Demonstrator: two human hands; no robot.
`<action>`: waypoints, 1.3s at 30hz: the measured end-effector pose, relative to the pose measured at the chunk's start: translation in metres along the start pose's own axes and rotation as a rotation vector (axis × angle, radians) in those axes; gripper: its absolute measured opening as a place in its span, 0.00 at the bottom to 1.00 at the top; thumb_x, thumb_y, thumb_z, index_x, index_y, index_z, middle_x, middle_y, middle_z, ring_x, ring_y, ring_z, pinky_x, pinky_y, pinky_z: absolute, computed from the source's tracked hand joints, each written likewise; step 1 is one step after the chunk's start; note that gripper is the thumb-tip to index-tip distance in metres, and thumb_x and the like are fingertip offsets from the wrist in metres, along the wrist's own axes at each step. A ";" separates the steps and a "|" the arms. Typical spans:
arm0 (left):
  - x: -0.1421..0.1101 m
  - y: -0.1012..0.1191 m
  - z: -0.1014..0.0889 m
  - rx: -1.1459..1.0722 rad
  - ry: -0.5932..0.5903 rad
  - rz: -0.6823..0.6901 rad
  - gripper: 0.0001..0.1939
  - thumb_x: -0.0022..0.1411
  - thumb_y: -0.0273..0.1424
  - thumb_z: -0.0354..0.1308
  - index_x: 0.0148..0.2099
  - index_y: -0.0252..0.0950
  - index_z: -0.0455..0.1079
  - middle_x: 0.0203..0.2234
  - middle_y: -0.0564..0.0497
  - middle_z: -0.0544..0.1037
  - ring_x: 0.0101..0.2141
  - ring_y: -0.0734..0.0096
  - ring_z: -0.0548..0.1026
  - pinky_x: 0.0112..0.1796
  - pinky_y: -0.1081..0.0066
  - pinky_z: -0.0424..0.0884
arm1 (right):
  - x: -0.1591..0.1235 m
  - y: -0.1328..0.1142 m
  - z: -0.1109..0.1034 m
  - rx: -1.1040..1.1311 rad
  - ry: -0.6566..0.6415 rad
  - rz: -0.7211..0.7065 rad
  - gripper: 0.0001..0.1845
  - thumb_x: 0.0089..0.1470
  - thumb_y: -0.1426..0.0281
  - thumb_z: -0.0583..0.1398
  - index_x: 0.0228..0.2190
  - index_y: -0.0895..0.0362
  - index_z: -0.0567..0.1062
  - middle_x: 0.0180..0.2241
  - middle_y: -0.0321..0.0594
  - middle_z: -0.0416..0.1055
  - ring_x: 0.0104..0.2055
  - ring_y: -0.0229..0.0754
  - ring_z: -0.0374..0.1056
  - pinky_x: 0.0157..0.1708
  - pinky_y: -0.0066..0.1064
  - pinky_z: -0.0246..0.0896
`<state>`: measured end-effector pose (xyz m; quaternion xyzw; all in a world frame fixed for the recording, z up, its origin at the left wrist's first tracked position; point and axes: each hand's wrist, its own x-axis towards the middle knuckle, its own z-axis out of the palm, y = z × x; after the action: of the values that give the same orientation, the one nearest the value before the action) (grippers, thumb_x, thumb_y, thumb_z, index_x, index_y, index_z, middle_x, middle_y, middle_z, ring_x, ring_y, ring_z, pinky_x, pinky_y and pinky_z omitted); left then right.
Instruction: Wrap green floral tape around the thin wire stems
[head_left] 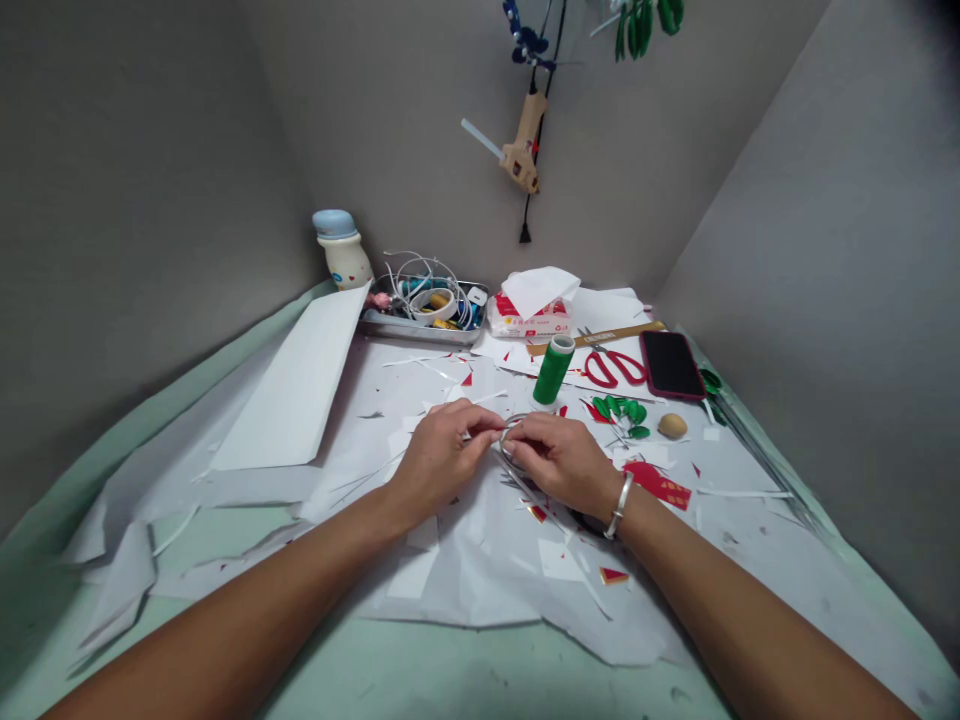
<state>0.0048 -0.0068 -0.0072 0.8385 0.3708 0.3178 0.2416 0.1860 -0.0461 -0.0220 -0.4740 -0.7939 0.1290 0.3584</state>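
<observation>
My left hand [439, 460] and my right hand [559, 460] meet above the white paper sheet [480, 570], and their fingers pinch a thin grey wire loop [510, 437]. Its lower part is partly hidden by my fingers. A silver bangle [619, 503] circles my right wrist. Nearest my right hand stand a green thread spool [552, 370] and a cluster of small green leaves on wires [619, 410]. A red paper piece [658, 484] lies just beyond my right wrist, and white and red paper scraps lie around both hands.
Further back are red scissors [615, 368], a phone [673, 365], a wooden ruler [592, 338], a tissue pack [531, 310] and a metal tray of wires and tape [424, 320]. A large white paper sheet [292, 385] lies left. A glue gun [523, 155] hangs on the wall.
</observation>
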 end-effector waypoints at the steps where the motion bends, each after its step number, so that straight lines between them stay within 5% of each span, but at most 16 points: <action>1: 0.000 -0.001 0.000 0.027 -0.005 0.011 0.07 0.60 0.26 0.55 0.39 0.39 0.73 0.33 0.53 0.77 0.37 0.68 0.72 0.45 0.63 0.63 | -0.001 -0.001 0.000 -0.028 -0.017 -0.034 0.07 0.54 0.75 0.57 0.31 0.56 0.75 0.29 0.37 0.72 0.32 0.36 0.66 0.35 0.27 0.58; 7: 0.000 -0.010 0.004 0.182 -0.060 0.130 0.09 0.60 0.25 0.53 0.39 0.40 0.74 0.29 0.52 0.76 0.35 0.67 0.72 0.44 0.62 0.62 | -0.002 -0.002 -0.004 -0.101 0.004 -0.116 0.06 0.55 0.74 0.56 0.31 0.56 0.74 0.29 0.38 0.71 0.32 0.38 0.65 0.35 0.29 0.58; 14: 0.002 -0.006 0.003 0.098 -0.142 0.159 0.08 0.60 0.25 0.55 0.37 0.41 0.73 0.31 0.54 0.76 0.36 0.69 0.72 0.44 0.62 0.62 | 0.001 0.007 -0.005 0.041 0.085 0.088 0.07 0.57 0.73 0.56 0.32 0.56 0.75 0.28 0.35 0.71 0.30 0.36 0.64 0.33 0.27 0.58; 24: 0.001 0.003 -0.005 -0.143 -0.037 -0.074 0.07 0.61 0.28 0.52 0.39 0.39 0.71 0.35 0.52 0.75 0.38 0.70 0.71 0.40 0.67 0.68 | 0.000 0.004 0.001 0.049 -0.066 0.024 0.07 0.55 0.76 0.56 0.31 0.55 0.74 0.31 0.35 0.73 0.34 0.37 0.66 0.37 0.28 0.59; 30: 0.001 0.002 -0.004 -0.150 -0.007 -0.102 0.08 0.60 0.26 0.51 0.39 0.38 0.71 0.33 0.50 0.74 0.36 0.68 0.71 0.36 0.68 0.69 | 0.004 0.009 0.004 -0.090 -0.120 0.013 0.12 0.53 0.69 0.61 0.42 0.53 0.74 0.34 0.40 0.74 0.38 0.42 0.64 0.39 0.34 0.59; 33: 0.001 0.003 -0.004 -0.137 -0.006 -0.101 0.08 0.61 0.27 0.51 0.39 0.38 0.71 0.34 0.50 0.74 0.36 0.69 0.71 0.36 0.68 0.69 | 0.003 0.008 -0.001 -0.187 -0.159 0.018 0.06 0.54 0.66 0.60 0.33 0.54 0.76 0.29 0.39 0.73 0.35 0.42 0.64 0.35 0.32 0.56; 36: 0.000 0.004 -0.004 -0.136 -0.022 -0.100 0.08 0.61 0.27 0.51 0.39 0.38 0.71 0.35 0.50 0.74 0.37 0.68 0.71 0.37 0.68 0.69 | 0.001 0.006 -0.008 -0.274 -0.204 0.064 0.16 0.55 0.60 0.59 0.21 0.55 0.73 0.21 0.37 0.70 0.29 0.40 0.61 0.29 0.31 0.52; 39: 0.000 0.004 -0.004 -0.145 -0.013 -0.098 0.08 0.61 0.27 0.51 0.39 0.38 0.71 0.34 0.51 0.74 0.37 0.69 0.71 0.36 0.69 0.69 | 0.001 0.006 -0.013 -0.266 -0.148 0.090 0.13 0.55 0.59 0.59 0.25 0.55 0.75 0.24 0.37 0.71 0.30 0.40 0.62 0.31 0.31 0.54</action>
<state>0.0038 -0.0084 -0.0015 0.8018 0.3858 0.3259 0.3193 0.1992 -0.0439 -0.0157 -0.5414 -0.8063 0.0733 0.2269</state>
